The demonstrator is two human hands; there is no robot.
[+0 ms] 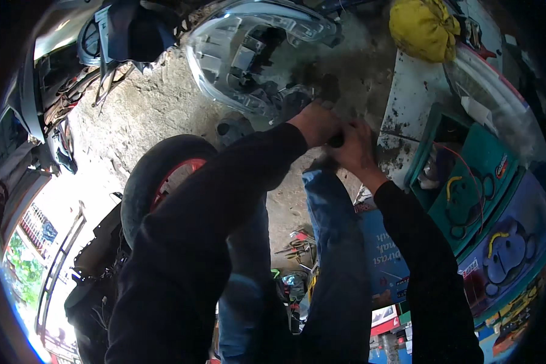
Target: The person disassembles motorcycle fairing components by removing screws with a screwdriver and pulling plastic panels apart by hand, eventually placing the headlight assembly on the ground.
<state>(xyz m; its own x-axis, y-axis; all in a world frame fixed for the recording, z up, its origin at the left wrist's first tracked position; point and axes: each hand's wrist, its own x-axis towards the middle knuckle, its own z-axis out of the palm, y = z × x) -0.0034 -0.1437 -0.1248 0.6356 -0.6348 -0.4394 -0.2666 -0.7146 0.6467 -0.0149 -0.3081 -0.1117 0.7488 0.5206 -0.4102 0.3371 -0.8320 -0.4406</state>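
Observation:
My left hand (318, 124) and my right hand (356, 148) meet in front of me, above the concrete floor. The right hand's fingers are bent in a closed grip around a small dark thing (335, 141), too shaded to name. My left hand is curled right beside it, its fingers mostly hidden, so I cannot tell what it holds. Just beyond and to the left lies a vehicle headlight housing (201, 73), a large clear plastic shell with grey inner parts. Dark pieces sit at its near edge, close to my left hand.
A tyre with a red rim (179, 176) is at left. Several hand tools (297, 249) lie between my legs. On the right are a teal tool case (503, 159), a blue box (379, 249) and a white stained board (409, 97). A yellow bag (421, 30) is at far right.

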